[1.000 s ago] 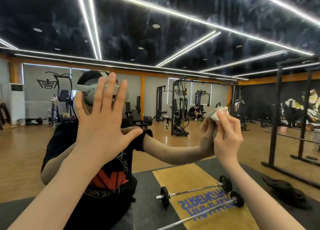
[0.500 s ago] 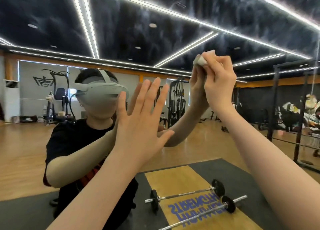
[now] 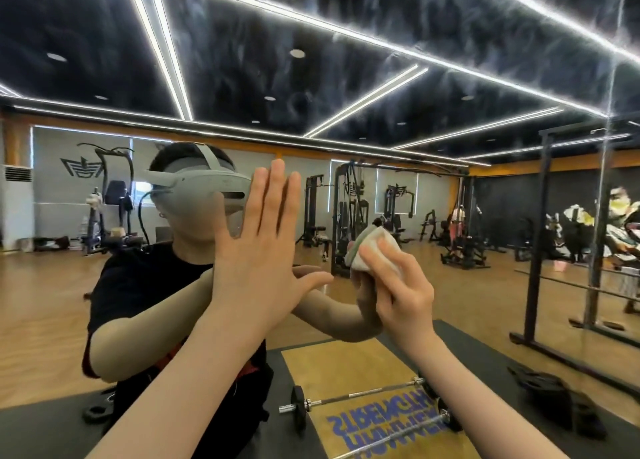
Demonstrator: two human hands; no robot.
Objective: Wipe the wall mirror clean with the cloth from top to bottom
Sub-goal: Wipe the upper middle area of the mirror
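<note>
While your right hand [image 3: 398, 285] pinches the cloth [image 3: 375, 249], your flat left hand [image 3: 263, 254] beside it may smudge the mirror [image 3: 381, 181].

White cloth [image 3: 375, 252] — bunched, pressed against smeared mirror [image 3: 346, 60]

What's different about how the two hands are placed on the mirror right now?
The left hand lies flat with straight, spread fingers and holds nothing; the right hand curls its fingers round a bunched white cloth. The left hand's fingertips reach higher than the right hand's. The left hand touches the mirror bare; the right hand presses the cloth between itself and the glass. Both meet their own reflections.
</note>
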